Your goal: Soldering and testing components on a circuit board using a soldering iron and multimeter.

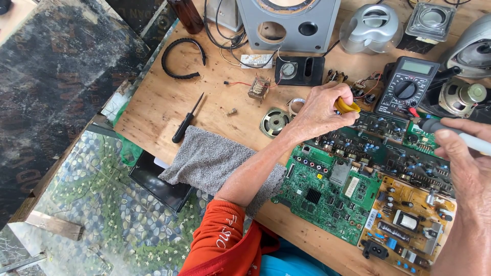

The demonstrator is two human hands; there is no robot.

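Note:
My left hand (319,110) hovers over the far edge of a dark green circuit board (381,138) and pinches a small yellow object (348,106) between thumb and fingers. My right hand (468,168) holds a grey pen-shaped tool (450,133) whose dark tip points left toward the same board. A brighter green circuit board (327,191) lies below it, and a tan power board (409,225) sits at the right. My left forearm rests on a grey towel (209,158).
A black multimeter (409,84) stands just behind the boards. Loose speakers (274,121), a grey speaker housing (289,23), a small transformer (259,88), a black screwdriver (186,120) and a black curved strap (181,56) lie on the wooden table (163,97). The table edge runs along the left.

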